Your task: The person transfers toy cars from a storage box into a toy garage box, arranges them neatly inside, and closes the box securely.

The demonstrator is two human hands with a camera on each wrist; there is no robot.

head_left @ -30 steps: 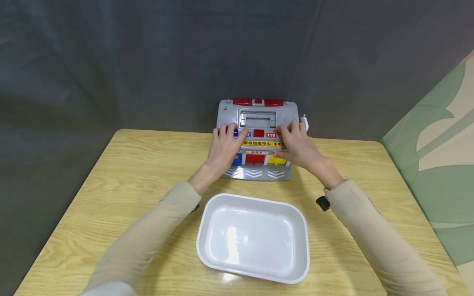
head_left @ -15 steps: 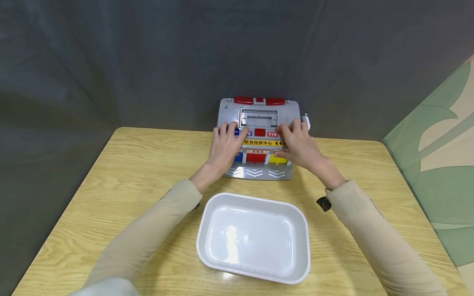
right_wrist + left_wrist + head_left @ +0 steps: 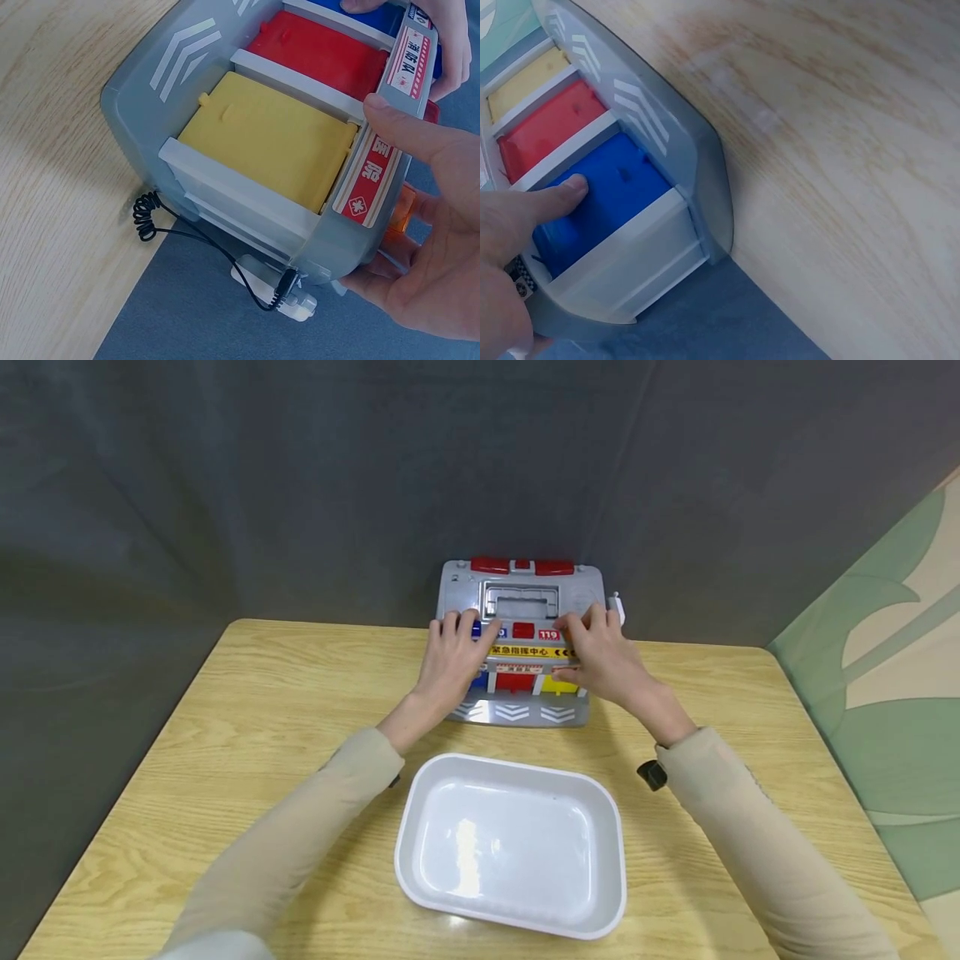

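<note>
Right now both hands clasp the toy station at the table's far edge: left hand [image 3: 450, 656] w/ thumb on the blue door [image 3: 600, 199], right hand [image 3: 607, 660] wrapped round the toy station [image 3: 520, 602] by the yellow door [image 3: 266, 139]. Looks like steadying; next likely needs a door pulled. Long axis runs left-right, doors facing the white tray [image 3: 420, 868] nearer the person.

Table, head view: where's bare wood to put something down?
The table is bare left of the toy station and white tray, and right of them toward the edge. It is crowded in the middle, where the left hand and right hand grip the station.
</note>
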